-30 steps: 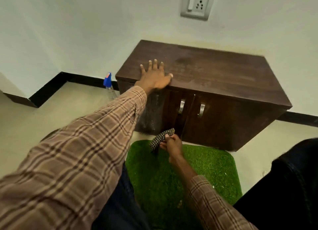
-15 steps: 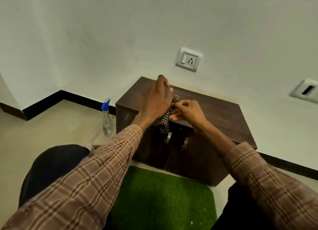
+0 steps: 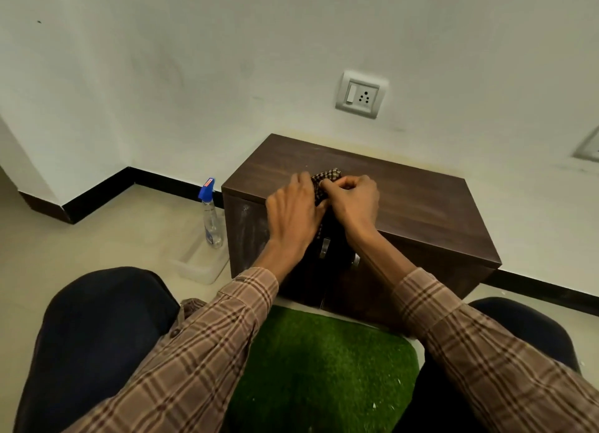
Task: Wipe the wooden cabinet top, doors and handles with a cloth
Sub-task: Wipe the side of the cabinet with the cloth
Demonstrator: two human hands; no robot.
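Two knees in dark trousers frame a shaggy green artificial-grass mat (image 3: 321, 364) on the pale floor. Two forearms in brown plaid sleeves reach forward over it and meet at the front edge of the dark wood-grain cabinet (image 3: 421, 205). The left hand (image 3: 293, 212) lies palm down, its fingers held together on the checkered cloth (image 3: 324, 184); the right hand (image 3: 355, 202) has its fingers curled, pinching the cloth's edge. The cloth is bunched on the cabinet top between both hands. Below the wrists show two metal door handles (image 3: 324, 248). Left of the cabinet stands one clear spray bottle (image 3: 210, 218) with a blue trigger, beside one translucent plastic tray (image 3: 201, 264). One grey wall socket (image 3: 361, 94) sits on the white wall above.
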